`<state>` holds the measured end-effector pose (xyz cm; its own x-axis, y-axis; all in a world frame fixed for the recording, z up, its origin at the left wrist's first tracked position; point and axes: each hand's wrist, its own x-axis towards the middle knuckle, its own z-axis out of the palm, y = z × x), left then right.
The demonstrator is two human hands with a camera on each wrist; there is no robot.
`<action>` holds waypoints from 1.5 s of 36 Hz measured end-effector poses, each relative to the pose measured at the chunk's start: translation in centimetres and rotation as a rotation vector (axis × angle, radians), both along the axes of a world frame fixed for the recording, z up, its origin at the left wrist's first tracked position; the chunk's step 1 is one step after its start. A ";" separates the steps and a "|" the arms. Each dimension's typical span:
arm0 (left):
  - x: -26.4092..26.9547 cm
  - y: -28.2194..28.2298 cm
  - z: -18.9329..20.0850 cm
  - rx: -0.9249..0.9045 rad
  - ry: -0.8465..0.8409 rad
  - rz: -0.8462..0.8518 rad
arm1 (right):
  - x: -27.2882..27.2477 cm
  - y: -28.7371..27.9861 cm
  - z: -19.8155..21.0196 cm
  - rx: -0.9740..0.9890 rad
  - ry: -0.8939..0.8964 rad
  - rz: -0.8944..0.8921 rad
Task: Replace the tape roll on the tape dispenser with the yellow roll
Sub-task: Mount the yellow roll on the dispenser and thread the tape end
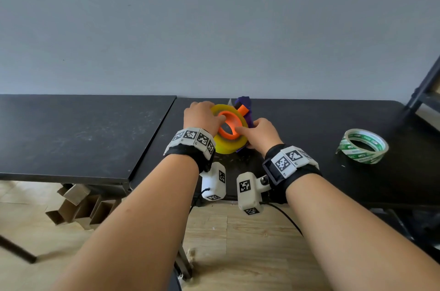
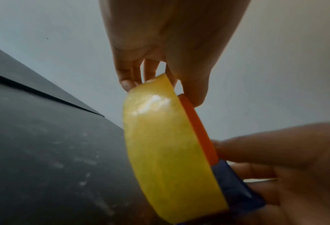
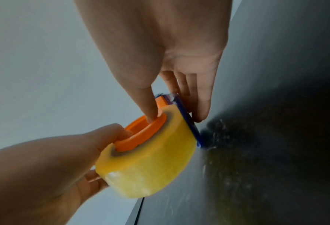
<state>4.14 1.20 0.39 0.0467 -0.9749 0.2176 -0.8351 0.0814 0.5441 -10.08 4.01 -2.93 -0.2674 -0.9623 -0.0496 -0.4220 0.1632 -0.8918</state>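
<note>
We had the glossy translucent yellow tape roll (image 1: 229,145) seated on the purple plastic tape dispenser's (image 1: 247,109) orange hub (image 1: 229,127) above the black worktop (image 1: 309,124). Our left hand (image 1: 202,117) gripped the roll's rim to press it home; our right hand (image 1: 259,134) pinched hub and dispenser frame, steadying them.

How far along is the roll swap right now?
Done: the green-printed roll lies off to the right on the table. In hand: the yellow roll sits around the dispenser's orange hub, left hand and right hand gripping it. Left: seating fully and threading; the tape end isn't visible.
</note>
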 end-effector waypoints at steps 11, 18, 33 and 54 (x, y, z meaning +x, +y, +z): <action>-2.6 1.7 1.0 -0.024 0.085 -0.126 | -2.3 1.9 -0.2 0.050 0.060 -0.055; -4.5 2.8 1.6 0.002 0.085 -0.223 | -3.5 2.6 -0.7 0.127 0.148 -0.041; -6.5 4.8 2.8 0.006 -0.164 -0.318 | -6.4 5.3 1.6 -0.096 0.234 -0.234; -7.2 6.2 3.3 -0.059 -0.558 -0.368 | -6.9 6.3 1.4 0.037 0.210 -0.143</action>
<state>-3.09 7.43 3.67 -0.4215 -0.8915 0.1660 -0.9019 0.4311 0.0252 -17.01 10.27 -1.57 -0.4085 -0.9127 -0.0129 -0.5674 0.2650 -0.7797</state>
